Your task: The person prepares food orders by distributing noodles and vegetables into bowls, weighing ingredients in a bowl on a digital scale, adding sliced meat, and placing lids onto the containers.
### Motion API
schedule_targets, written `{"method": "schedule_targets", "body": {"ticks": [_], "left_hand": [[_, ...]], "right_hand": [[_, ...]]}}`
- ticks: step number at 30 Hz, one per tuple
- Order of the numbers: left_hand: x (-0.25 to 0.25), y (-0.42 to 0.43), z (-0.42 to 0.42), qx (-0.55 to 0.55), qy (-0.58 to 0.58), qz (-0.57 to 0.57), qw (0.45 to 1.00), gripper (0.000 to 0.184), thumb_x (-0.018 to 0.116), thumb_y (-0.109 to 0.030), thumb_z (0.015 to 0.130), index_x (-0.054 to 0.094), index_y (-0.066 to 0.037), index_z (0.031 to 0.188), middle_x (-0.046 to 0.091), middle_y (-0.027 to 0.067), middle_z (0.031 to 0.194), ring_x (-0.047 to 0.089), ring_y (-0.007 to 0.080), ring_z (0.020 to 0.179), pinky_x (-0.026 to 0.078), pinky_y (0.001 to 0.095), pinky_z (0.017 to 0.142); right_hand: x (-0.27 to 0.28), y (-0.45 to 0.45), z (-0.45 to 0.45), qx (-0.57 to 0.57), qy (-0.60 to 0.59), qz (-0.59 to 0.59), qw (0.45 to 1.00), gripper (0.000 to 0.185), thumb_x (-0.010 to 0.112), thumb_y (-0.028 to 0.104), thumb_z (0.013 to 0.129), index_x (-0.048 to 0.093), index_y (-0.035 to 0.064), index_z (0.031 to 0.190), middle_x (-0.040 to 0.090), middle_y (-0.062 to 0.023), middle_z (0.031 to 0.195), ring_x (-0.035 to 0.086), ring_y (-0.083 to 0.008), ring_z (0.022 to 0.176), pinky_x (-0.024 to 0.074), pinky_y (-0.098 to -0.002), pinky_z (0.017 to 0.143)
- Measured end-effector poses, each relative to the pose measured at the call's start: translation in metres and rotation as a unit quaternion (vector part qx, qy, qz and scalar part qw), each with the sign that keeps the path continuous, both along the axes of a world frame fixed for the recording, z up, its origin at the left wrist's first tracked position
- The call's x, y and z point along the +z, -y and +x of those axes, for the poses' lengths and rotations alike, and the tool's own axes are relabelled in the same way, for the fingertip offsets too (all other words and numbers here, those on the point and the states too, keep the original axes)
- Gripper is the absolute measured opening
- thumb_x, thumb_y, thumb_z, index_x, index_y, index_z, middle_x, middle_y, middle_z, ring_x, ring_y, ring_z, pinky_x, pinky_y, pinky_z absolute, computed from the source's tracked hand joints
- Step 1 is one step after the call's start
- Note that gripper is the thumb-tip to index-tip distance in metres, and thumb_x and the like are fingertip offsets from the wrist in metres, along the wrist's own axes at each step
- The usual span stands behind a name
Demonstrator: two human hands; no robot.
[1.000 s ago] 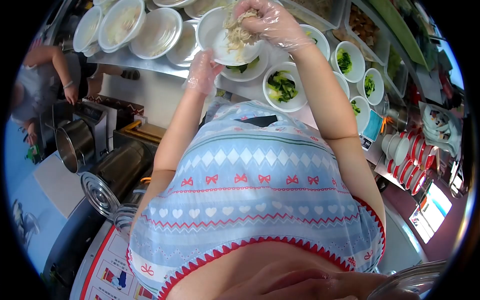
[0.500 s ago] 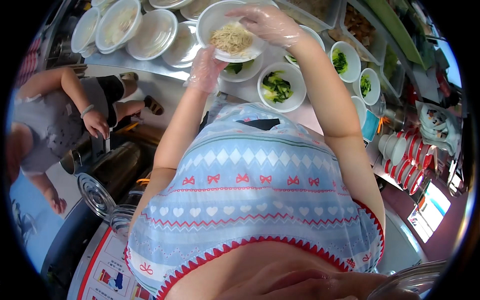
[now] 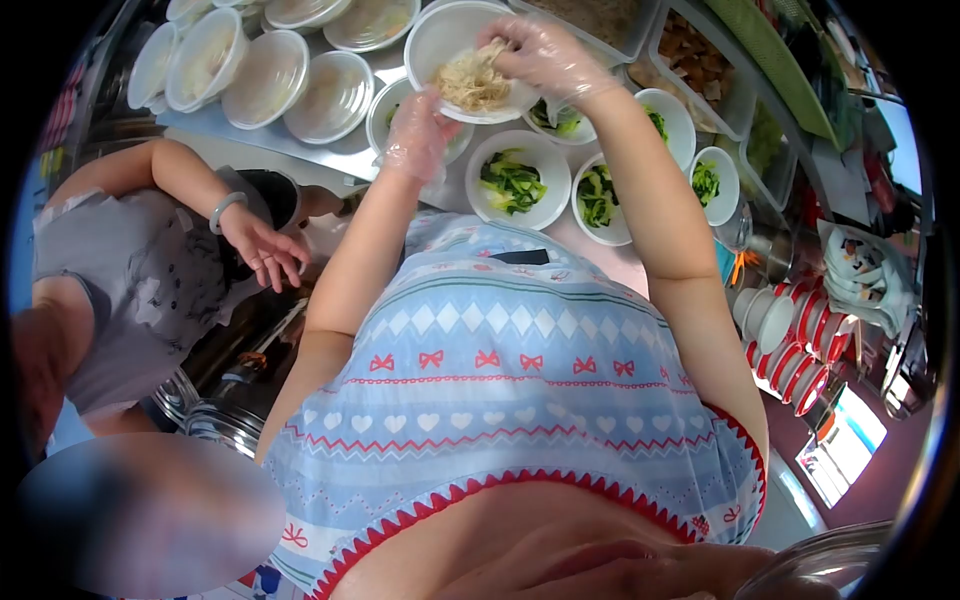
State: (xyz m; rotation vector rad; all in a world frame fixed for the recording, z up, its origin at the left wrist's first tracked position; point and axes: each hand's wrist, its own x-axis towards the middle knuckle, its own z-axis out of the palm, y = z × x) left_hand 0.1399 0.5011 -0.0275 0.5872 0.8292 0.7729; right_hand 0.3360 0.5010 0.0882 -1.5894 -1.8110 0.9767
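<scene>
Left hand clamped its fingers on the white bowl at twelve o'clock; right hand pinched pale shreds inside. Looked like portioning; next move probably needed a clean release.

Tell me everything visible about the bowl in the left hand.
The bowl is round, white and plastic-looking, with a thin rim. Its open top faces the camera; pale shredded food lies inside. The gloved left hand grips its near edge, and the gloved right hand pinches the food. In the picture it appears just above a bowl of greens.
</scene>
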Motion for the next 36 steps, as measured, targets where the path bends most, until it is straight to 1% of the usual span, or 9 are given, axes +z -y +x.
{"method": "schedule_targets", "body": {"ticks": [6, 12, 17, 20, 21, 23, 27, 30, 36], "left_hand": [[0.005, 0.002, 0.021, 0.058, 0.017, 0.003, 0.998, 0.050, 0.042, -0.030, 0.094, 0.038, 0.001, 0.134, 0.049, 0.0120, 0.133, 0.050, 0.0226, 0.122, 0.041, 0.0387, 0.103], [0.001, 0.001, 0.032, 0.099, 0.010, -0.024, 0.995, 0.043, 0.047, -0.027, 0.093, 0.044, -0.003, 0.128, 0.055, 0.0083, 0.122, 0.056, 0.0194, 0.108, 0.045, 0.0360, 0.093], [-0.005, 0.007, 0.042, 0.027, 0.008, 0.020, 0.999, 0.058, 0.049, -0.032, 0.090, 0.035, -0.002, 0.138, 0.048, 0.0108, 0.134, 0.050, 0.0221, 0.121, 0.041, 0.0374, 0.102], [0.025, 0.020, 0.068, 0.002, 0.001, 0.015, 1.000, 0.057, 0.048, -0.032, 0.091, 0.036, -0.001, 0.137, 0.048, 0.0118, 0.134, 0.050, 0.0220, 0.120, 0.042, 0.0355, 0.100], [0.024, 0.020, 0.072, -0.001, 0.001, 0.016, 1.000, 0.057, 0.048, -0.032, 0.091, 0.036, -0.001, 0.137, 0.048, 0.0118, 0.134, 0.050, 0.0220, 0.120, 0.042, 0.0355, 0.100], [0.019, 0.018, 0.079, -0.017, 0.012, 0.016, 1.000, 0.055, 0.046, -0.031, 0.092, 0.036, 0.000, 0.136, 0.048, 0.0122, 0.133, 0.051, 0.0217, 0.119, 0.043, 0.0354, 0.099], [0.015, 0.015, 0.091, -0.037, -0.022, -0.016, 0.999, 0.051, 0.046, -0.028, 0.092, 0.038, 0.000, 0.134, 0.051, 0.0110, 0.128, 0.052, 0.0217, 0.116, 0.045, 0.0369, 0.097], [0.009, 0.013, 0.102, -0.024, -0.030, -0.025, 0.999, 0.046, 0.049, -0.028, 0.089, 0.044, -0.003, 0.127, 0.054, 0.0092, 0.119, 0.054, 0.0199, 0.109, 0.046, 0.0363, 0.092], [-0.006, 0.011, 0.109, -0.040, -0.040, 0.018, 0.998, 0.046, 0.050, -0.032, 0.087, 0.046, -0.004, 0.124, 0.052, 0.0092, 0.113, 0.052, 0.0193, 0.103, 0.046, 0.0351, 0.088]], "right_hand": [[0.056, 0.021, 0.053, -0.034, -0.135, 0.053, 0.989, 0.014, 0.058, 0.001, 0.078, 0.060, 0.0053, 0.091, 0.058, 0.0011, 0.081, 0.054, -0.0067, 0.074, 0.0466, -0.0227, 0.066], [0.029, 0.039, 0.093, -0.095, -0.164, 0.026, 0.981, 0.017, 0.057, 0.000, 0.076, 0.059, 0.0046, 0.092, 0.059, 0.0002, 0.083, 0.055, -0.0072, 0.073, 0.0470, -0.0223, 0.066], [0.010, 0.044, 0.094, -0.134, -0.281, 0.015, 0.950, 0.017, 0.059, 0.001, 0.076, 0.060, 0.0051, 0.093, 0.059, 0.0007, 0.081, 0.055, -0.0077, 0.072, 0.0472, -0.0226, 0.065], [0.002, 0.036, 0.090, -0.057, -0.062, 0.073, 0.994, 0.009, 0.059, 0.000, 0.077, 0.060, 0.0040, 0.085, 0.058, -0.0007, 0.082, 0.056, -0.0108, 0.073, 0.0463, -0.0244, 0.067], [-0.011, 0.040, 0.087, -0.067, -0.109, 0.054, 0.990, 0.022, 0.055, 0.007, 0.078, 0.061, 0.0021, 0.099, 0.060, -0.0059, 0.084, 0.056, -0.0133, 0.076, 0.0467, -0.0276, 0.072], [-0.039, 0.031, 0.094, -0.043, -0.064, 0.056, 0.995, 0.026, 0.057, 0.015, 0.076, 0.063, 0.0064, 0.100, 0.064, -0.0135, 0.085, 0.060, -0.0283, 0.074, 0.0490, -0.0350, 0.075], [-0.051, 0.027, 0.093, -0.020, 0.020, 0.050, 0.998, 0.026, 0.058, 0.015, 0.077, 0.064, 0.0072, 0.100, 0.065, -0.0138, 0.088, 0.062, -0.0296, 0.083, 0.0489, -0.0370, 0.078], [-0.065, 0.029, 0.089, 0.016, 0.135, 0.064, 0.989, 0.029, 0.058, 0.016, 0.078, 0.063, 0.0105, 0.106, 0.059, -0.0168, 0.108, 0.058, -0.0342, 0.101, 0.0464, -0.0406, 0.090], [-0.099, 0.012, 0.093, 0.032, 0.196, -0.003, 0.980, 0.029, 0.063, 0.013, 0.076, 0.064, 0.0142, 0.105, 0.059, -0.0161, 0.110, 0.058, -0.0355, 0.101, 0.0472, -0.0414, 0.089]]}}
